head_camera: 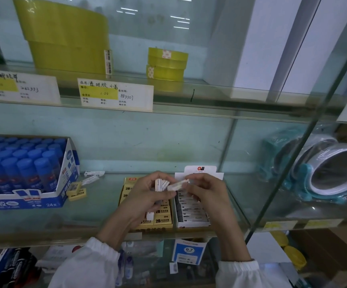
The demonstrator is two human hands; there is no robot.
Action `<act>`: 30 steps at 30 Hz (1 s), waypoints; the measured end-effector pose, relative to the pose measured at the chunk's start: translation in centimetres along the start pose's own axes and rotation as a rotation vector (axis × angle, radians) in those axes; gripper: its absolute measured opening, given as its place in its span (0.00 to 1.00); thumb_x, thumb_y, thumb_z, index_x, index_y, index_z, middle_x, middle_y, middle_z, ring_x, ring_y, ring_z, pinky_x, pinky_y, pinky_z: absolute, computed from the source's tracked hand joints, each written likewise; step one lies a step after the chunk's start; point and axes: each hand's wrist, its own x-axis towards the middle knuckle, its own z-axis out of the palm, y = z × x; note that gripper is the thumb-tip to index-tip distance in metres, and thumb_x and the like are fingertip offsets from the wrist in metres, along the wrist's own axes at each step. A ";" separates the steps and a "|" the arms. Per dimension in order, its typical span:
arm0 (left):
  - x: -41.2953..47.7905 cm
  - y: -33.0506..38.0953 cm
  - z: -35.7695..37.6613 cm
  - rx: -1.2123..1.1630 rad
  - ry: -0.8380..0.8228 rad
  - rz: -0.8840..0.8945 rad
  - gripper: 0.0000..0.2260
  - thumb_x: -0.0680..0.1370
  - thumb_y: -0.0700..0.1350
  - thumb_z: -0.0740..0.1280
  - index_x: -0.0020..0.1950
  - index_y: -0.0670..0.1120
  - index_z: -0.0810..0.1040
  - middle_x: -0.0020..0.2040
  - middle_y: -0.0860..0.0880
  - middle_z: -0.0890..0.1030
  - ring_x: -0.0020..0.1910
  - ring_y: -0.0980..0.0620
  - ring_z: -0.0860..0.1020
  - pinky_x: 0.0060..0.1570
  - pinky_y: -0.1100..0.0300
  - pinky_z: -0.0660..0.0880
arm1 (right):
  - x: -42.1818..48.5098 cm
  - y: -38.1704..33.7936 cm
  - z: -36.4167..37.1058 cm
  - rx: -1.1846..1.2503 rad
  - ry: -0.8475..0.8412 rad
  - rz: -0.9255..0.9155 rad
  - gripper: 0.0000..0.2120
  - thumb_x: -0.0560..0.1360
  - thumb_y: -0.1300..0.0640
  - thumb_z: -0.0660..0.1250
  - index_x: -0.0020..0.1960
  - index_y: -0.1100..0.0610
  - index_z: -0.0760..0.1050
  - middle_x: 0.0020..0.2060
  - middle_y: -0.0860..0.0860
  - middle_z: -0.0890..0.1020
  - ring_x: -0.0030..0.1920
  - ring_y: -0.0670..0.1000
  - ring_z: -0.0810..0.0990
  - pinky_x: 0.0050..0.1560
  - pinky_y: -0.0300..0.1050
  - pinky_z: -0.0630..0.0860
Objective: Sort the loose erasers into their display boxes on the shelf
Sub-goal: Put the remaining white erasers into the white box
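A: Left hand (145,196): grip curled round a small stack of white paper-sleeved erasers (161,183); hovers above the yellow cardboard display box (164,220) of 2B erasers.

B: Right hand (206,194): grip narrowed to a fingertip pinch on a single white sleeved eraser (176,186), taken by its end; sits over the white cardboard display box (191,217), just beside the yellow one.

A: Lying loose on the glass shelf (97,206): two white sleeved erasers (94,173) and a few flat yellow erasers (75,190), near the blue carton of glue sticks (22,173).

B: Handling, by judgement: light, firm, slightly yielding blocks; not fragile. Smooth sleeves, probably slippery against one another, so liable to fan out of a stack.

A: Best hold: across the two long narrow sides, mid-sleeve, thumb opposite forefinger. Leaves one end free for sliding into a gap in the matching row.

B: White to the white box, yellow to the yellow box.
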 end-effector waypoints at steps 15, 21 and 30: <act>0.4 -0.2 -0.2 -0.138 0.082 -0.025 0.17 0.80 0.37 0.66 0.67 0.52 0.77 0.54 0.42 0.85 0.35 0.53 0.77 0.17 0.65 0.59 | 0.3 0.4 -0.7 -0.864 -0.039 -0.138 0.09 0.73 0.59 0.70 0.53 0.51 0.80 0.47 0.45 0.83 0.47 0.46 0.80 0.48 0.40 0.77; 0.0 0.2 0.0 -0.117 0.124 0.012 0.15 0.78 0.40 0.70 0.65 0.46 0.77 0.38 0.41 0.77 0.19 0.59 0.68 0.17 0.67 0.59 | -0.1 -0.1 -1.2 -0.761 0.060 -0.170 0.05 0.73 0.61 0.69 0.43 0.52 0.76 0.42 0.46 0.82 0.40 0.43 0.79 0.34 0.31 0.70; 0.3 0.0 -0.3 -0.083 0.101 0.016 0.09 0.79 0.43 0.69 0.59 0.48 0.82 0.36 0.42 0.76 0.21 0.56 0.65 0.19 0.65 0.59 | 0.1 1.2 -1.0 -0.523 0.140 -0.143 0.11 0.76 0.49 0.69 0.42 0.56 0.80 0.39 0.49 0.81 0.40 0.47 0.79 0.40 0.43 0.76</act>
